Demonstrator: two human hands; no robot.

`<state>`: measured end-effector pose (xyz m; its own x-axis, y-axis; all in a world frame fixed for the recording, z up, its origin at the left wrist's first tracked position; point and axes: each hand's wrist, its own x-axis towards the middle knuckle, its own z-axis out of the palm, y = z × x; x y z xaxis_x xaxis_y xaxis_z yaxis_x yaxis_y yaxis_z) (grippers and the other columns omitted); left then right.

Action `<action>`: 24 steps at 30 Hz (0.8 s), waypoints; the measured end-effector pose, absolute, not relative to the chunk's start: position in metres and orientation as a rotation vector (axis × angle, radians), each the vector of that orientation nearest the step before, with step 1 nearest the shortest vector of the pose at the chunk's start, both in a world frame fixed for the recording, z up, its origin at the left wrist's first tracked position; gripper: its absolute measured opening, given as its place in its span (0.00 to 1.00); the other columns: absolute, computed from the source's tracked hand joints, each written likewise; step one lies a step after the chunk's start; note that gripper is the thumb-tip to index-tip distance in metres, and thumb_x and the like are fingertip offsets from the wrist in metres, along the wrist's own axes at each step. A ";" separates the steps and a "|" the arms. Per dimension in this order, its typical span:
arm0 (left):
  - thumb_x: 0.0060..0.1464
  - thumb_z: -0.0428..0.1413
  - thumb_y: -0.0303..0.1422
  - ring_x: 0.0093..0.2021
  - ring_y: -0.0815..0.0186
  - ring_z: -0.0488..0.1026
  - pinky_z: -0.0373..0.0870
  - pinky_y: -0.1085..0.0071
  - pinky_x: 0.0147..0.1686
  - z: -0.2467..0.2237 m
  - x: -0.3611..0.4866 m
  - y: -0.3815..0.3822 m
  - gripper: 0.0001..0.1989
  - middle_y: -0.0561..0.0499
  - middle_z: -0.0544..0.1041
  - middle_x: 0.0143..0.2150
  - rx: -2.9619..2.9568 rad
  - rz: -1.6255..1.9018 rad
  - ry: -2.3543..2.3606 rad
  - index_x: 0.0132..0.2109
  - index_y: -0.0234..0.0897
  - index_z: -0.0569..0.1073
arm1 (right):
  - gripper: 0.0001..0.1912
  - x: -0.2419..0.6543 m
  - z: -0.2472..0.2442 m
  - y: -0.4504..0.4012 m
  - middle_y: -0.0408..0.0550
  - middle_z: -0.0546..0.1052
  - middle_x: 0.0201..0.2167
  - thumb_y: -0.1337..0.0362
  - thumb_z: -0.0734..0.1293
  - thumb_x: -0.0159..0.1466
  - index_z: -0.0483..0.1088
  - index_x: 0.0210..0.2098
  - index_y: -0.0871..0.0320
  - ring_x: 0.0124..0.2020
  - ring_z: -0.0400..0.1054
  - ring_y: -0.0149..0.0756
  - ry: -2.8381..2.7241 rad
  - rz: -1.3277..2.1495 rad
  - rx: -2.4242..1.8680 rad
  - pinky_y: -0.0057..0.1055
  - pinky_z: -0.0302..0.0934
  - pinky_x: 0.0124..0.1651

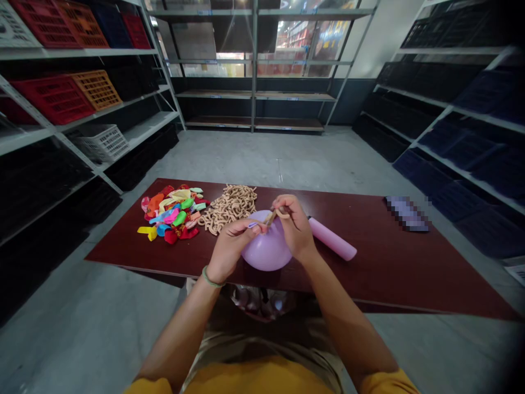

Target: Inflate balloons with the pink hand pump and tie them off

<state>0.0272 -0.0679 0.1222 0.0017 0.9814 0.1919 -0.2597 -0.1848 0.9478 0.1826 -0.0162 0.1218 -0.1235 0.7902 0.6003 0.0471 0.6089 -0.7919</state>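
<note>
An inflated lilac balloon point(268, 254) rests at the front middle of the table, beneath both hands. My left hand point(233, 246) is closed in a pinch on the balloon's neck, with a bit of lilac rubber showing at the fingertips. Fingers of my right hand point(296, 230) are bent around a tan cord-like band point(282, 213), close against the neck. Just left of the balloon lies a heap of similar tan bands point(232, 205). Uninflated balloons point(176, 210) in many colours are piled farther left. Right of my right hand is a pink tube point(334, 239), like a balloon pump.
The dark red table point(394, 262) spans the front. A pixelated flat object point(407, 213) lies at its right end. Shelves with crates point(53, 98) stand left, racks with dark bins point(451, 137) right, and a metal rack point(254, 96) across the grey floor.
</note>
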 end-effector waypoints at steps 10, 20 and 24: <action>0.52 0.64 0.36 0.37 0.65 0.74 0.68 0.70 0.44 0.125 0.035 -0.065 0.07 0.50 0.80 0.33 1.059 1.494 0.988 0.34 0.36 0.82 | 0.05 0.176 0.123 -0.031 0.46 0.72 0.41 0.63 0.56 0.71 0.62 0.42 0.51 0.40 0.69 0.36 -1.693 0.522 -0.715 0.39 0.66 0.43; 0.50 0.64 0.34 0.33 0.68 0.75 0.70 0.73 0.37 0.127 0.029 -0.065 0.07 0.50 0.80 0.32 1.097 1.318 0.926 0.35 0.35 0.77 | 0.08 0.176 0.145 -0.025 0.44 0.74 0.33 0.65 0.54 0.71 0.63 0.40 0.52 0.32 0.65 0.35 -2.003 0.450 -0.975 0.36 0.55 0.39; 0.50 0.64 0.34 0.28 0.70 0.74 0.67 0.76 0.26 0.136 0.020 -0.066 0.09 0.51 0.79 0.32 1.138 1.156 0.987 0.37 0.35 0.75 | 0.08 0.177 0.142 -0.023 0.44 0.75 0.34 0.66 0.54 0.71 0.63 0.40 0.53 0.34 0.66 0.37 -2.083 0.357 -0.940 0.37 0.54 0.41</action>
<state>0.0201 -0.0660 0.1360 0.1528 0.9882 -0.0097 -0.1639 0.0350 0.9859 0.1771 -0.0232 0.1423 -0.3994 0.7271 0.5585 0.5000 0.6833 -0.5320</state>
